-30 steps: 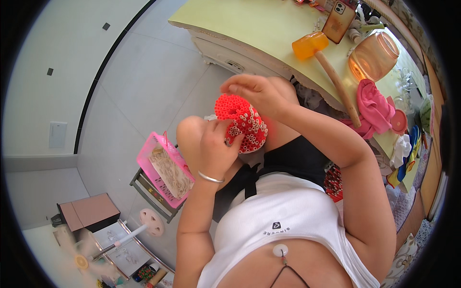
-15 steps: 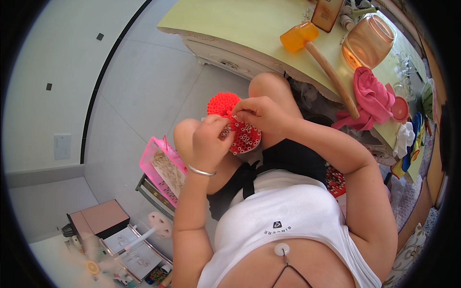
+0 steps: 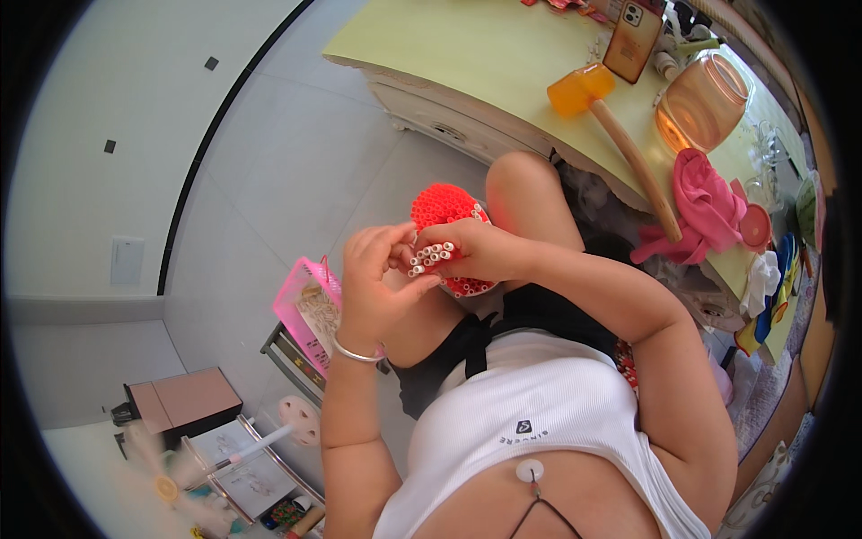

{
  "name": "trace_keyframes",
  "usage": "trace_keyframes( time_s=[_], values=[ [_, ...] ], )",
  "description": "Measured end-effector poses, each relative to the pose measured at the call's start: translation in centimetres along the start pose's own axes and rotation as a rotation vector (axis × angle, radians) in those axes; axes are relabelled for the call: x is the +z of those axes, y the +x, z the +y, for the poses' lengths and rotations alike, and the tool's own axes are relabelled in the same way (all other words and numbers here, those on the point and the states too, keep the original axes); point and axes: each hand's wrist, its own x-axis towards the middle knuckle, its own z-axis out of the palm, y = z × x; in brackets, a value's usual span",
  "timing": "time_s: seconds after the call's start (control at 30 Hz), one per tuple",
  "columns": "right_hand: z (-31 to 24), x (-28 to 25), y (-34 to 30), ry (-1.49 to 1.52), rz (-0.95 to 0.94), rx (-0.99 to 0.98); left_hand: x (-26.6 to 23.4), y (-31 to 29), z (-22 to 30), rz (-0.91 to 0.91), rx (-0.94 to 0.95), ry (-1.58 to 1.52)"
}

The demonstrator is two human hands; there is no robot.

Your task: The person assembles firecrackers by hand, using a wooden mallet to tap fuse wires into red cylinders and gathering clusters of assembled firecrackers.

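Observation:
Between my knees stands a round, packed cluster of thin red tubes (image 3: 442,205), some with pale hollow ends; whatever holds them is mostly hidden. Above its near side, my right hand (image 3: 482,248) grips a small bunch of red tubes (image 3: 432,259), their whitish open ends facing up. My left hand (image 3: 370,269), with a silver bangle (image 3: 357,354) at its wrist, curves round the left side of the bunch. Its thumb lies along the near side, and its fingers reach the far side by my right hand.
A pink plastic basket (image 3: 294,298) with pale sticks stands left of my knee. On the yellow-green table (image 3: 467,45) are an orange-headed mallet (image 3: 584,90), a phone (image 3: 634,40), an amber jar (image 3: 702,103) and a pink cloth (image 3: 705,202). A fan (image 3: 166,485) stands lower left.
Both hands were down among the tubes in the cluster. Now they are raised above its near side, with a small bunch of tubes between them. The view has shifted slightly.

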Motion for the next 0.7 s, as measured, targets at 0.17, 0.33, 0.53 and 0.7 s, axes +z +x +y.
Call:
trace_keyframes(
  time_s=[0.17, 0.33, 0.53, 0.7],
  values=[
    [0.1, -0.4, -0.2, 0.086, -0.039, -0.041, 2.3, -1.9, -1.1, 0.213, -0.065, -0.194],
    [0.8, -0.4, 0.0, 0.106, -0.081, -0.017, 3.1, -2.6, -1.7, 0.314, 0.035, -0.196],
    [-1.8, 0.0, 0.1, 0.001, -0.067, 0.124, 2.3, -2.3, -1.0, 0.364, 0.053, -0.569],
    [-9.5, -2.4, 1.1, 0.165, 0.038, -0.295, 1.8, -3.4, -4.4, 0.382, -0.086, -0.672]
  ],
)
